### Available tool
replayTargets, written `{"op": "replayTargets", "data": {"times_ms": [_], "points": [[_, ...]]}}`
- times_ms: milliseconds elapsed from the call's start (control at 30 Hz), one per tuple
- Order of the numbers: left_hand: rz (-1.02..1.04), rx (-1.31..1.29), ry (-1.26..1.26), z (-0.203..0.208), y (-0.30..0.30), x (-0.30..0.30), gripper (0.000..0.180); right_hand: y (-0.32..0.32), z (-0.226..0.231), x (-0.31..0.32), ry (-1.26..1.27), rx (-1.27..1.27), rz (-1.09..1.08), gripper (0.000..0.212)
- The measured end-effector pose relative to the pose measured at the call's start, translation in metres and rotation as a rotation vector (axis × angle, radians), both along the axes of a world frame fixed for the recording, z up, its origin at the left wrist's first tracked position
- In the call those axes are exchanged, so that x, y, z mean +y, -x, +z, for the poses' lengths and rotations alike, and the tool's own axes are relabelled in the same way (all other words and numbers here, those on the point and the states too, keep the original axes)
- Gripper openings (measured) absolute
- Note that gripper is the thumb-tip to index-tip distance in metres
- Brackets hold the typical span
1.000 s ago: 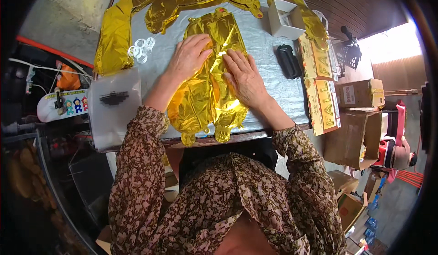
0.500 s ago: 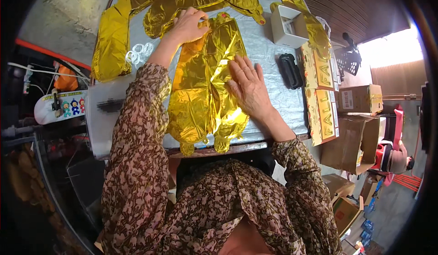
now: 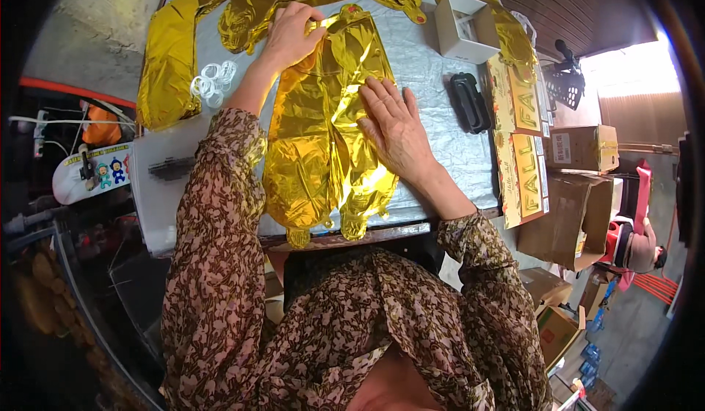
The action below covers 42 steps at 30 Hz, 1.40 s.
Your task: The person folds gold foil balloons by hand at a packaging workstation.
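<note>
Flat gold foil balloons lie lengthwise in front of me, their tabbed lower ends reaching the near table edge. My left hand is at their top left, its fingers bent and closed on the foil there; the fingertips are partly hidden. On the right side of the same foil rests my right hand, palm down with the fingers stretched out. More gold foil balloons are spread across the far side, and another gold foil piece lies to the left.
White ribbon rings sit left of my left forearm. To the right are a white open box, a black tray-like object and printed packages along the edge. Cardboard boxes stand beyond; a skateboard is at left.
The view has shifted slightly. Both hands stay on the gold foil in nearly the same places, my right hand still flat on it.
</note>
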State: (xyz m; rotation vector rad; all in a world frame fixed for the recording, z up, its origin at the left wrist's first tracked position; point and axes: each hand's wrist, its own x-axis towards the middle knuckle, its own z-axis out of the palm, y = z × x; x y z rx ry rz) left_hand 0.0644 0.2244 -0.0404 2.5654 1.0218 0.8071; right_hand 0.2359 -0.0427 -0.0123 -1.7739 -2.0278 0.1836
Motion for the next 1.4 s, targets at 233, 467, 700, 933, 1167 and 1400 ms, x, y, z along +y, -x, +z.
{"op": "replayTargets", "data": {"times_ms": [233, 467, 700, 933, 1167, 1400], "points": [[0.039, -0.04, -0.009, -0.009, -0.002, 0.001, 0.026, -0.015, 0.01, 0.03, -0.047, -0.071, 0.024, 0.054], [0.044, -0.066, -0.011, -0.011, -0.003, -0.002, 0.027, -0.013, -0.007, 0.052, -0.067, -0.115, 0.04, 0.051], [-0.091, -0.123, -0.226, 0.019, -0.016, -0.005, 0.026, -0.01, -0.012, 0.052, -0.11, -0.117, -0.013, 0.05], [-0.48, -0.059, -0.149, 0.014, -0.062, -0.021, 0.02, -0.008, -0.011, 0.053, -0.084, -0.129, -0.012, 0.053], [-0.474, -0.079, -0.124, 0.008, -0.061, -0.013, 0.021, 0.004, -0.013, 0.05, -0.102, -0.216, -0.004, 0.058], [-0.682, -0.46, -0.136, 0.026, -0.068, -0.021, 0.019, 0.024, -0.017, 0.028, -0.088, -0.183, 0.025, 0.073]]}}
